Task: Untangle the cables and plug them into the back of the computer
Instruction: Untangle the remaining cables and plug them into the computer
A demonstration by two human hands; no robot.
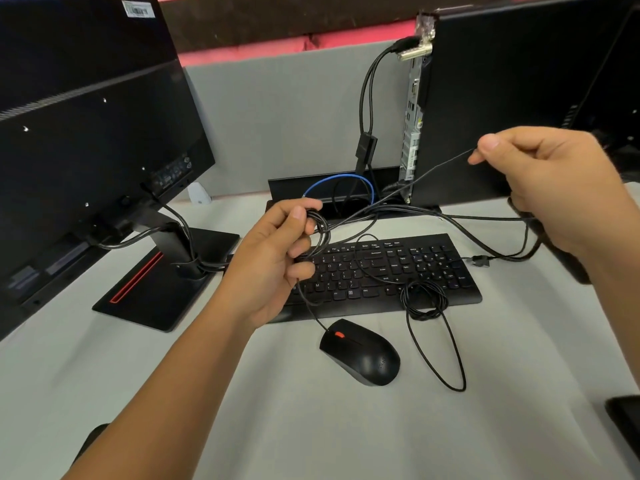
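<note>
The left hand (pixel 277 251) grasps a thin, limp cable coil (pixel 320 233) above the keyboard (pixel 381 271); right-hand fingers (pixel 485 147) pinch its taut strand (pixel 415 178). Light and floppy, it likely handles best near the knot.

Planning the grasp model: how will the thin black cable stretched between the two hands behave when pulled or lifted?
Probably floppy: the thin cable runs straight only where the right hand pulls it taut from the coil in the left hand. Likely light, since a pinch holds it. Apt to snag: the loose loops on the keyboard cross other cables.
</note>
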